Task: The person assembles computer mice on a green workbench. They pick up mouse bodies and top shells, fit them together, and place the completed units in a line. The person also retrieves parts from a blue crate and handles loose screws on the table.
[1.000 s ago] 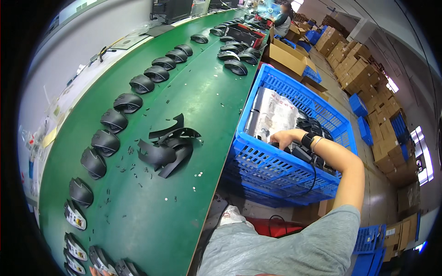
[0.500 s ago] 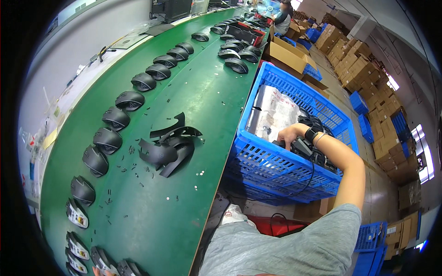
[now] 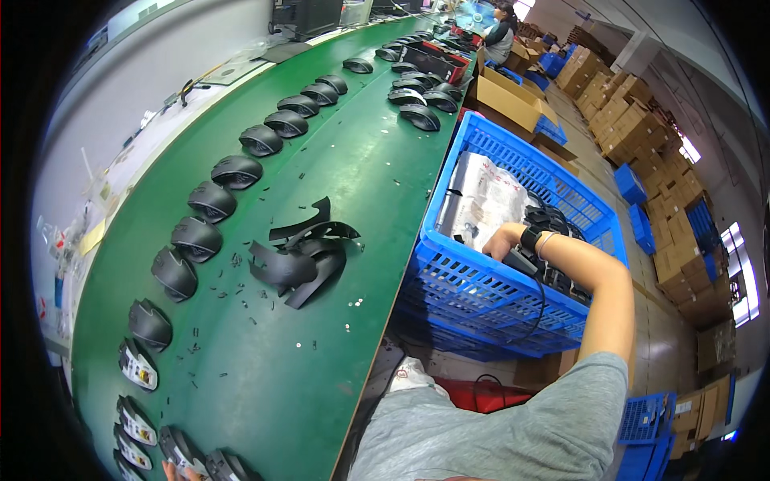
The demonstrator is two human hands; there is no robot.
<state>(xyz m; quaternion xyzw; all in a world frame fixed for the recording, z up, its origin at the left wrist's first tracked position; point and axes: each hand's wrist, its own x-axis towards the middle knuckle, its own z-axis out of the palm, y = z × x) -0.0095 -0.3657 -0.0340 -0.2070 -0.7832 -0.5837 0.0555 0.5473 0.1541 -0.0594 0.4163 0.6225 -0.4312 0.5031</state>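
Note:
My right hand (image 3: pixel 504 240) reaches over the near wall of a blue plastic crate (image 3: pixel 497 268), its fingers bent downward and closed. Dark parts with cables (image 3: pixel 553 220) lie beside and under it; what the fingers grip is hidden. Only fingertips of my left hand (image 3: pixel 171 471) show at the lower left edge. They are closed against a partly assembled black computer mouse (image 3: pixel 178 449). Another black mouse (image 3: pixel 228 465) lies just right of it. Further opened mice with pale insides (image 3: pixel 138 365) lie along the left side of the green table (image 3: pixel 265 401).
A curved row of black mice (image 3: pixel 196 239) runs up the table. Loose black shells (image 3: pixel 301 260) and scattered small bits lie mid-table. More mice (image 3: pixel 421 116) sit by a dark red box (image 3: pixel 437 62). An open carton (image 3: pixel 505 96) stands beyond the crate; a person (image 3: pixel 500 36) is far off.
My right hand has shifted slightly within the crate, its fingers now lower and less visible. The whole view has shifted a little. My left fingertips stay by the same mouse.

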